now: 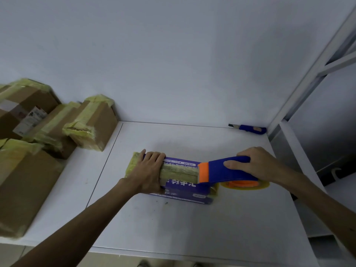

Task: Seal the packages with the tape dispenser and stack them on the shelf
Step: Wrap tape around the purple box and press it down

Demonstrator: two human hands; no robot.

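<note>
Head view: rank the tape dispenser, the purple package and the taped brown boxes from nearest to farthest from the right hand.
1. tape dispenser: gripped in the right hand.
2. purple package: just left of that hand, under the left hand.
3. taped brown boxes: far left, against the wall.

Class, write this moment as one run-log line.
step: sealing | left hand: presses purple box onto table | right hand: grips tape dispenser, tape strip along box top | stacking: not yet
</note>
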